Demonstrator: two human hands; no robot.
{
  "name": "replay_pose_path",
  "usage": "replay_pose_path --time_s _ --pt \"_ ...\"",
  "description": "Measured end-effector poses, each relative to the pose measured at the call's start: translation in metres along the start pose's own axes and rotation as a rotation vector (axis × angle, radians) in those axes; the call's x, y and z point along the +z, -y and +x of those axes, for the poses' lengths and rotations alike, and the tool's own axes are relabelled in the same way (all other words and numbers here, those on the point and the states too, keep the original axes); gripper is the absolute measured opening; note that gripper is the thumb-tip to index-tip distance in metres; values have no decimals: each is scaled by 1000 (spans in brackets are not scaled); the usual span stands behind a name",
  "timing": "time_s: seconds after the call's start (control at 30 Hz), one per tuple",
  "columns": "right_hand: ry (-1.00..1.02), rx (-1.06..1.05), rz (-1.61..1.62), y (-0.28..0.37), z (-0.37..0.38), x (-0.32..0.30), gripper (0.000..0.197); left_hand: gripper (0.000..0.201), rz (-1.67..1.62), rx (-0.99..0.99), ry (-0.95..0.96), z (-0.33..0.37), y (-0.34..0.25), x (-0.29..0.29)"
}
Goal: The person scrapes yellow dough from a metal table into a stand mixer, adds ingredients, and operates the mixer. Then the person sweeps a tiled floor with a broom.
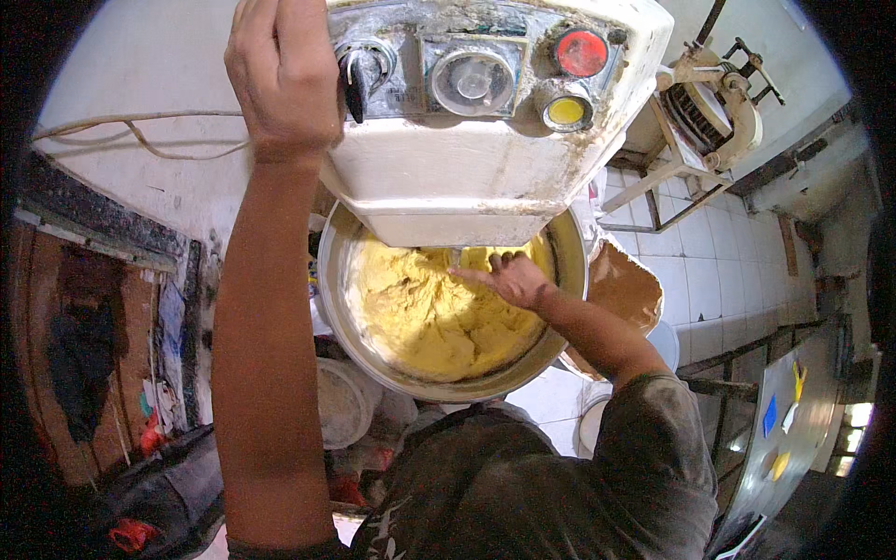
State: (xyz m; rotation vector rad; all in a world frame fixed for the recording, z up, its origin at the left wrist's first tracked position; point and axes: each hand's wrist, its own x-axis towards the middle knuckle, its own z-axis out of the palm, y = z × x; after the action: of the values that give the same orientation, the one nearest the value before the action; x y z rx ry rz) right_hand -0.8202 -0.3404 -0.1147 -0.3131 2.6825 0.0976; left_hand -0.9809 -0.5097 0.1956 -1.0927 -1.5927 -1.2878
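A worn white dough mixer (448,163) stands in front of me, with a black knob, a clear round dial, a red button and a yellow button on its panel. High on the mixer's left side, my left hand (285,79) grips the edge beside the knob; its fingertips are hidden. Below the mixer head sits a round metal bowl (327,285) of yellow dough (448,327). My right hand (511,280) reaches over the dough, index finger stretched toward the mixer's shaft (455,257), other fingers loosely bent. Whether that fingertip touches the shaft or dough is unclear.
A cardboard box (621,285) stands right of the bowl, and a whitish tub (341,406) to its lower left. Another machine on a metal frame (700,112) is at the far right. A metal table (793,401) stands at the right, and a cable (131,119) runs along the left wall.
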Motion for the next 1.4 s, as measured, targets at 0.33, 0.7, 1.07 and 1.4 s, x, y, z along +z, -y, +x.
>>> replay_pose_path --time_s 0.33,0.7,1.07,1.4 --pt "100 123 -91 18 35 14 69 21 481 516 -80 3 16 -1" --pt "-27 228 327 43 28 28 63 32 196 277 -99 8 19 3" --pt "-476 517 2016 111 68 41 92 46 -36 -34 126 5 21 -6" --pt "-104 246 257 39 -5 15 67 43 -3 -24 71 5 27 -3"
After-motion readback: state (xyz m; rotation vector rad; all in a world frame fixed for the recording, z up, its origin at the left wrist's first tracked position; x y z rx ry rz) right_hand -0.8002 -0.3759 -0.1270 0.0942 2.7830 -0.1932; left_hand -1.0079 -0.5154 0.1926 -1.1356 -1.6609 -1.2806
